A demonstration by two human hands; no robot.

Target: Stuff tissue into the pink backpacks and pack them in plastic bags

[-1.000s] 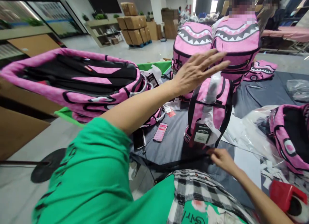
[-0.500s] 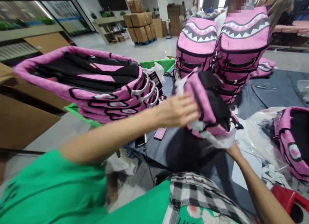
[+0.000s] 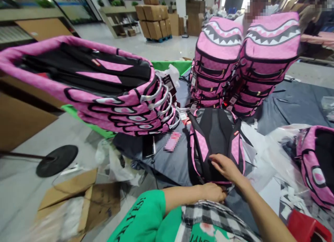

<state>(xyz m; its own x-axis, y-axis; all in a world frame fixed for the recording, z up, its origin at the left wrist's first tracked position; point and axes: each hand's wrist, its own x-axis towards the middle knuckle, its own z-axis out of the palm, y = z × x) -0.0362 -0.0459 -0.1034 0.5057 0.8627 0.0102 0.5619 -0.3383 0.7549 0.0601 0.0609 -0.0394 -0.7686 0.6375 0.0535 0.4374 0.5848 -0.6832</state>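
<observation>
While the backpack (image 3: 215,141) lies strap-side up on the grey table cover (image 3: 294,102), directly ahead of me at 12 o'clock, I log the following hazards. My right hand (image 3: 226,167) rests flat on the lower back panel, fingers extended and loosely together, gripping nothing. My left hand (image 3: 212,192) sits at the bag's near edge with its fingers curled in; I cannot tell whether they pinch fabric or only touch it. Hazard one: with only a flat palm on top, I judge the hold weak, so a sideways pull could let the bag slide on the cover. Hazard two: the two upright stacks (image 3: 245,61) stand just behind the bag's far end at 12 to 1 o'clock, and a forward push could nudge their base and tip them. Hazard three: the leaning stack (image 3: 104,92) at 10 o'clock looks tilted toward the bag, and a snagged strap could drag it down. Hazard four: the phone (image 3: 148,146) and pink card (image 3: 172,141) lie near the bag at 9 o'clock, where a sweep to that side could knock them off. Hazard five: the clear plastic wrap (image 3: 273,155) at 3 o'clock may catch under the bag and travel with it.
</observation>
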